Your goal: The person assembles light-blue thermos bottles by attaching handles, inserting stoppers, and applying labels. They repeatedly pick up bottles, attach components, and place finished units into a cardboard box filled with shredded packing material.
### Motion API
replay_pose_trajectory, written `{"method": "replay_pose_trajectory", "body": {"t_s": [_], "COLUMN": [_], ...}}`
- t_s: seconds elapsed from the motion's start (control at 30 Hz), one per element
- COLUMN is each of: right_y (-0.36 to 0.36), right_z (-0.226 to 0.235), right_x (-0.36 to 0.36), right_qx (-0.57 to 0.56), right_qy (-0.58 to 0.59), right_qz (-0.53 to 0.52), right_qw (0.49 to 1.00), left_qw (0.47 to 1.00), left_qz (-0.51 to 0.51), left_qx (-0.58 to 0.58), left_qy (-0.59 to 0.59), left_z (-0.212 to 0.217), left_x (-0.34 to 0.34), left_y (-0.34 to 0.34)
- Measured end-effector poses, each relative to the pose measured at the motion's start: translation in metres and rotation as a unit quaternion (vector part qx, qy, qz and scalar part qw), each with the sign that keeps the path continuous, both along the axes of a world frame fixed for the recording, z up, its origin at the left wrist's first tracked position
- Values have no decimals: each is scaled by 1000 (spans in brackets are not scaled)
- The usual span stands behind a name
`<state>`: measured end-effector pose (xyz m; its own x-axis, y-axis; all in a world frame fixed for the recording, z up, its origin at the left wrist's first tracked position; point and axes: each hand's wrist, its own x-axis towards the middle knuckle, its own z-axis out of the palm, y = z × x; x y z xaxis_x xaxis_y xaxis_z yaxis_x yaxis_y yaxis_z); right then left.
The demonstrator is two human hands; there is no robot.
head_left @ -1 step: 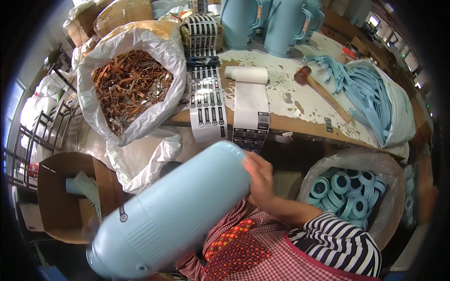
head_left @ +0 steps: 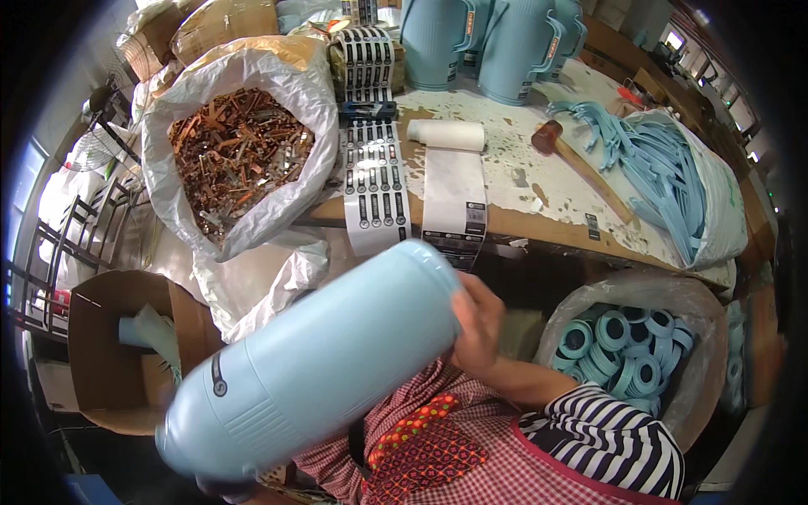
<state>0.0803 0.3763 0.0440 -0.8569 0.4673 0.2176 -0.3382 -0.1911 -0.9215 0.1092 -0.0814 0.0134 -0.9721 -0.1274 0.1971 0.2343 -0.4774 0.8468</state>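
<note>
nearest, a red-checked apron (head_left: 497,463) with a flowered patch covers the person's front, and a black-and-white striped sleeve (head_left: 614,429) runs to the right hand (head_left: 478,324). just beyond the apron the light-blue vacuum flask body (head_left: 320,362) is held up in the air, tilted, its narrowing shoulder toward the near left and its broad end toward the far right. the right fingers, a little blurred, are curled against the rim of that broad end, gripping it. the left hand is hidden, and i cannot tell how its fingers stand. a small dark sticker (head_left: 219,376) sits on the flask body near the shoulder. to the left stands an open cardboard box (head_left: 198,324) with pale scraps in it; to the right, a plastic-lined bin (head_left: 705,345) holds blue-green rings (head_left: 645,370). farther off on the left, a white sack (head_left: 320,97) gapes around a heap of rusty metal strips (head_left: 244,160). beyond the flask body is the worn white desk (head_left: 505,189). a strip of black labels (head_left: 373,172) and a white label roll (head_left: 446,135) hang over its near edge. right of them lies a wooden-handled mallet (head_left: 589,175), then a white bag (head_left: 720,181) spilling light-blue plastic handles (head_left: 669,185). at the far side of the desk, blue jugs with handles (head_left: 518,55) stand upright close together.
</note>
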Motion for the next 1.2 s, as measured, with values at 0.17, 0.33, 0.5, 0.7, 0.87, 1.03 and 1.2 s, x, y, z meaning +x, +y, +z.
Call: {"method": "replay_pose_trajectory", "body": {"t_s": [0.17, 0.33, 0.5, 0.7, 0.87, 1.03, 1.2], "right_y": [4, -2, 25, 4, 5, 35, 28], "right_z": [-8, 2, 14, 33, 3, 5, 22], "right_x": [-5, -6, -68, -64, -27, -54, -52], "right_qx": [257, 192, -3, -4, 337, 90, 36], "right_qy": [290, 288, 92, 80, 173, 61, 4], "right_qz": [-19, 87, 122, 330, 79, 192, 350], "right_qw": [922, 934, 988, 941, 922, 975, 936], "left_qw": [967, 898, 922, 985, 938, 948, 963], "left_qz": [207, 262, 250, 169, 291, 246, 244], "left_qx": [-132, -350, -290, 3, -179, -195, -106], "left_qy": [-68, 58, 51, -22, -58, -49, -49], "left_z": [-9, -1, -3, -11, -44, -16, -28], "left_x": [-8, 5, 4, -1, 2, -19, -31], "left_y": [53, 79, 71, 73, 51, 49, 72]}}
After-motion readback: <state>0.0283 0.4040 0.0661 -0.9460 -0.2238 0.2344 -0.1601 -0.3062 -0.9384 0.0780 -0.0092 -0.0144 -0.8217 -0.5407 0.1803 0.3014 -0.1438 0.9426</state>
